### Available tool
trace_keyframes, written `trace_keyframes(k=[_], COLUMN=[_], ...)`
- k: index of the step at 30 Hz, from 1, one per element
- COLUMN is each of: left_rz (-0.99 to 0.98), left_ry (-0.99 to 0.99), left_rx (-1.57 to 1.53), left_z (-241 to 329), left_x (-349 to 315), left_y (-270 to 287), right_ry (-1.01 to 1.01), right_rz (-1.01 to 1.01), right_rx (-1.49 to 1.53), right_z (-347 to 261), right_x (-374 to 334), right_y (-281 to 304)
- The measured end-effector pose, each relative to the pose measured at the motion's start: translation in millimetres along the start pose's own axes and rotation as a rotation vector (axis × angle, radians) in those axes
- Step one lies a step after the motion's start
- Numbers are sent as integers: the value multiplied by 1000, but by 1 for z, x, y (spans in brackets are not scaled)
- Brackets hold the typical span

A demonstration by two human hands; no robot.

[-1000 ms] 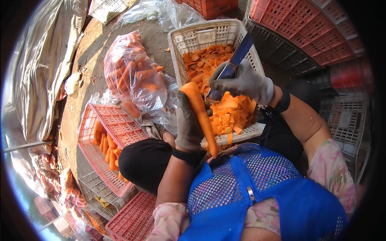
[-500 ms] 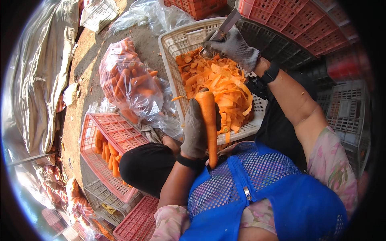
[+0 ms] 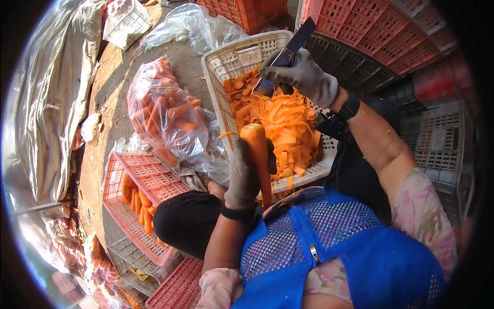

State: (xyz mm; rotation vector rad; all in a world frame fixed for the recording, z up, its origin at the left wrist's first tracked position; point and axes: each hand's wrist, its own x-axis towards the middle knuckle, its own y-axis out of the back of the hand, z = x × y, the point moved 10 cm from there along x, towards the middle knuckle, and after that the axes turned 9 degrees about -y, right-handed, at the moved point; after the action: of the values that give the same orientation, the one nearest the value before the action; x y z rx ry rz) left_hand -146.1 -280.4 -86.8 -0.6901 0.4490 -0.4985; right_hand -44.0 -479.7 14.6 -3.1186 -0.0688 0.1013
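The left hand (image 3: 246, 172), in a grey work glove, is closed around a long orange carrot (image 3: 259, 154). It holds the lower half of the carrot, so the upper half stands free above the fingers. The long axis of the carrot runs almost straight away from the person's body, with the blunt top end pointing toward the white plastic basket (image 3: 226, 62) in front.

The right hand (image 3: 303, 77), also in a grey glove, is farther out and a little to the right of the left hand. It is closed around the dark handle of a peeler with a flat metal blade (image 3: 285, 54). The tool points up and away from the person. This hand is apart from the carrot and does not touch it; it is above the far part of the basket. So the carrot lies below and to the near left of the right hand, and the left hand is clearly the nearer one.

Under the right hand, the basket is full of thin orange carrot peels (image 3: 288, 126). To the left of the left hand lies a clear plastic bag of whole carrots (image 3: 164, 116), and nearer to the person is a pink plastic crate (image 3: 128, 206) with some carrots inside.
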Motion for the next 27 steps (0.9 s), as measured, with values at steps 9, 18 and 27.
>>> trace_keyframes(k=[9,18,27], left_rz=[90,67,54], left_ry=[-102,-537,-818], left_rx=[367,1085,1555], left_z=[20,45,57], left_x=[-1,-4,-16], left_y=[1,-4,-27], right_ry=[-70,-117,-149], right_rz=[-77,70,134], right_rx=[-142,-172,-234], right_z=[2,9,11], right_x=[-12,-1,4], right_y=[-8,3,4])
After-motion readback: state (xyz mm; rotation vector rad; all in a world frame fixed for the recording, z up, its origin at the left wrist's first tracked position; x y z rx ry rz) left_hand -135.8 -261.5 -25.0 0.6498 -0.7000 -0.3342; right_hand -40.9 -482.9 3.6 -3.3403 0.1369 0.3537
